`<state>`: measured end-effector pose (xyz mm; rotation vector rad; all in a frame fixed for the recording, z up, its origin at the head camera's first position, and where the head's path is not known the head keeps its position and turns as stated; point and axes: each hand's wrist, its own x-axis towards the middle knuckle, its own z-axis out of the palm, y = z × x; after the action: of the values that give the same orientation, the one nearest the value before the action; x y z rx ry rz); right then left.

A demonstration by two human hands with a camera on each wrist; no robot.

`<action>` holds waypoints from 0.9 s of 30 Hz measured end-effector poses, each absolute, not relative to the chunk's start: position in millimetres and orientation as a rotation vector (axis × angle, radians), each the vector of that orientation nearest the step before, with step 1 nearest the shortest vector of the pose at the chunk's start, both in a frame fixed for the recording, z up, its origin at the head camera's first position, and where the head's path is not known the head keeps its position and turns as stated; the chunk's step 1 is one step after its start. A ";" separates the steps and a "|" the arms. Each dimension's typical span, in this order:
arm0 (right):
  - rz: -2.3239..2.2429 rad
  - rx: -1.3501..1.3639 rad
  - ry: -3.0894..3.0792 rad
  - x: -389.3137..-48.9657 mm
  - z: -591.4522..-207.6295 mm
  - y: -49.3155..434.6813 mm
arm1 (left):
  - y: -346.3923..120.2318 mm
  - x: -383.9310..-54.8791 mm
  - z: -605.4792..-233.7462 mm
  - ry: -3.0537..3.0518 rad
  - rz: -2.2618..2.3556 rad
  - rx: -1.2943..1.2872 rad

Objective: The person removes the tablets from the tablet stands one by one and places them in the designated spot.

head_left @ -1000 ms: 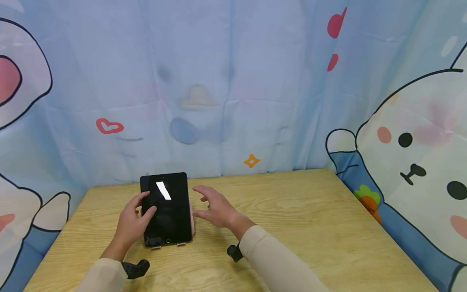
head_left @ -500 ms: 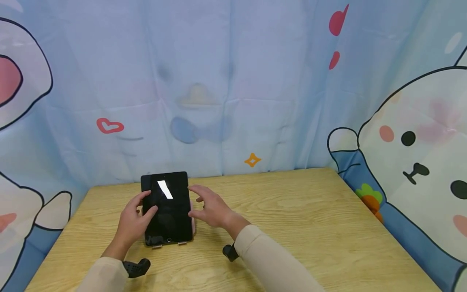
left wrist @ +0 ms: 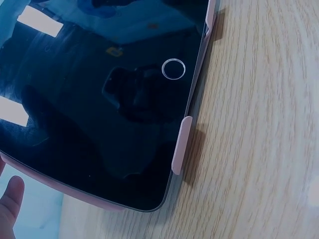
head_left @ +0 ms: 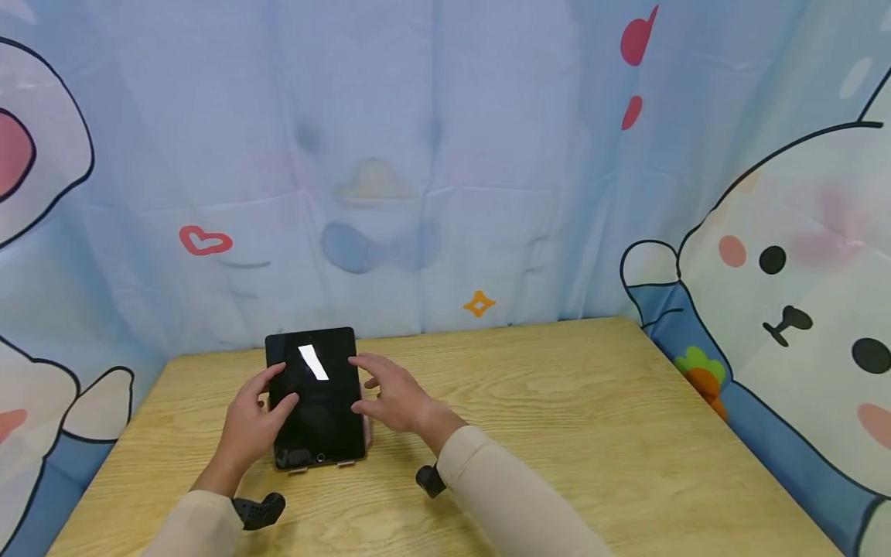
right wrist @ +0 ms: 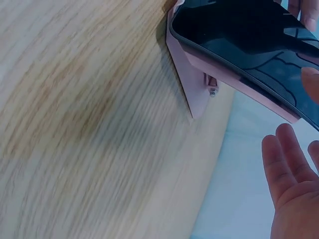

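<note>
Black-screened tablet [head_left: 316, 398] leans on its pink stand [right wrist: 192, 84] at the desk's [head_left: 557, 402] far left. We see the left hand [head_left: 250, 425] pinching its left edge; the right hand [head_left: 390, 394], fingers spread, sits at its right edge.

A dark tablet [right wrist: 249, 40] leans tilted on a pink stand [right wrist: 192, 82] on the wooden table [right wrist: 75, 124]. The right hand [right wrist: 294, 194] sits just beside the tablet's edge, fingers [right wrist: 279, 159] straight, not touching it here.
</note>
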<state>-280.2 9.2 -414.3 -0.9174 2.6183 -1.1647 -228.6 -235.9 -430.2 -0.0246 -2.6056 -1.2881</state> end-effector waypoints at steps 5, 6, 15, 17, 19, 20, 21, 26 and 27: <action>-1.176 -0.919 2.626 -279.3 -417.1 4.4 | -237.2 -229.3 -431.8 -2.598 -1.278 -0.043; -1.173 -0.922 2.629 -279.2 -417.2 3.6 | -237.3 -229.2 -431.8 -2.597 -1.278 -0.043; -1.137 -0.921 2.651 -280.5 -418.2 -0.4 | -237.3 -228.4 -429.4 -2.605 -1.284 -0.041; -1.131 -0.926 2.656 -281.0 -418.6 -0.8 | -237.1 -228.7 -429.4 -2.605 -1.289 -0.041; -1.125 -0.936 2.664 -281.0 -418.5 -1.2 | -237.3 -229.3 -429.7 -2.604 -1.298 -0.039; -1.120 -0.938 2.669 -280.8 -418.3 -1.4 | -237.4 -229.6 -430.0 -2.603 -1.302 -0.038; -1.117 -0.939 2.674 -280.8 -418.3 -1.6 | -237.3 -229.9 -430.2 -2.602 -1.305 -0.034; -1.119 -0.919 2.702 -280.6 -419.3 -3.2 | -236.5 -231.0 -430.8 -2.604 -1.281 -0.004; -1.119 -0.914 2.710 -280.4 -419.7 -3.5 | -236.3 -231.3 -430.9 -2.605 -1.274 0.003</action>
<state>-280.4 -3.5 -419.7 -0.9142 2.7095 -1.1189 -231.3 -236.3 -430.9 0.0027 -2.6052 -1.2737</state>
